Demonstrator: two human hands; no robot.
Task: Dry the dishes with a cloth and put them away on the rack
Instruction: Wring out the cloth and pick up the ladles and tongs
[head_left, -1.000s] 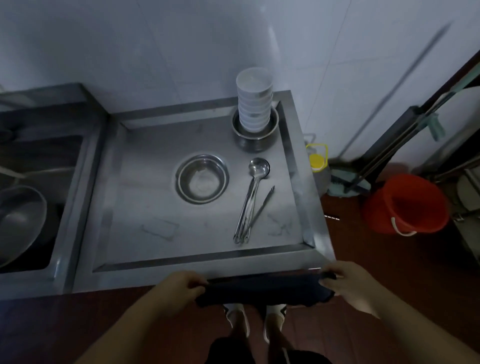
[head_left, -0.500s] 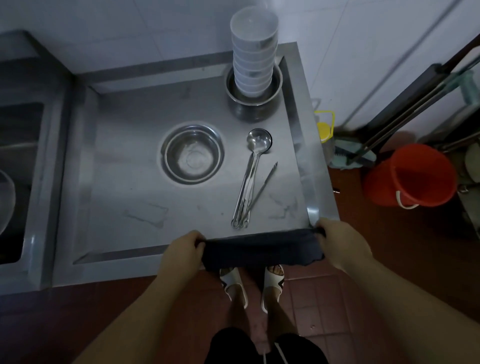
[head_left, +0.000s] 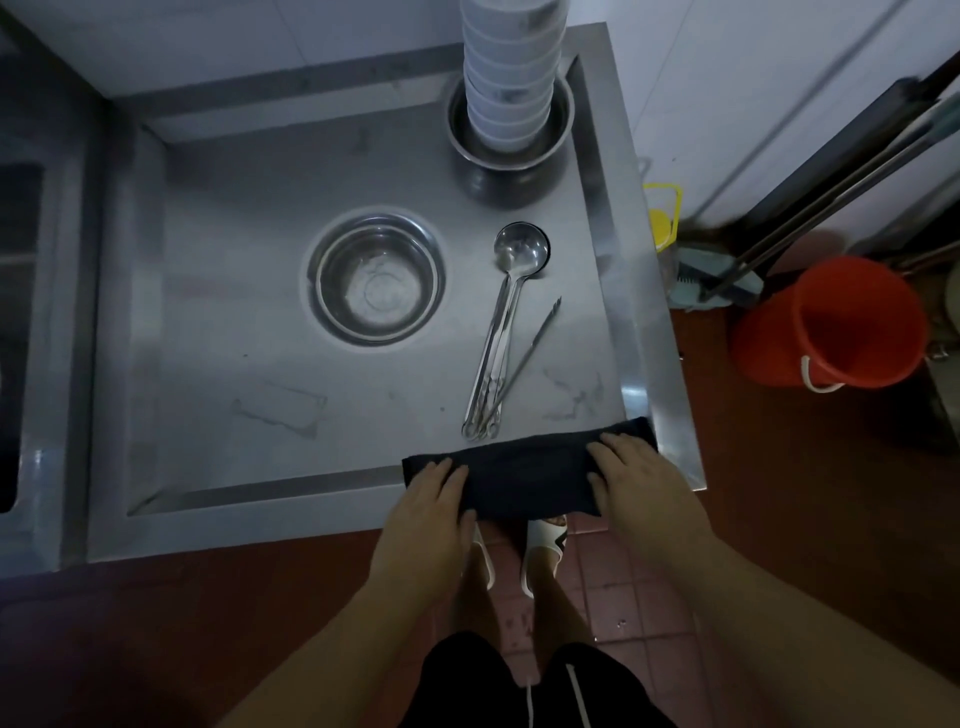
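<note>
A dark cloth lies folded over the front rim of the steel draining table. My left hand rests flat on its left end and my right hand lies flat on its right end, fingers straight. Just beyond the cloth lie steel ladles and thin tongs, handles toward me. A steel bowl sits in the table's middle. A tall stack of white bowls stands in a steel pot at the back right corner.
A sink basin adjoins the table on the left. On the floor to the right stand a red bucket, a yellow-capped bottle and mop handles leaning on the tiled wall. My feet in white slippers are below the table edge.
The cloth, held stretched between both hands in front of the table, has come forward and now lies on the front rim. Both hands went from gripping its ends to lying flat on it.
</note>
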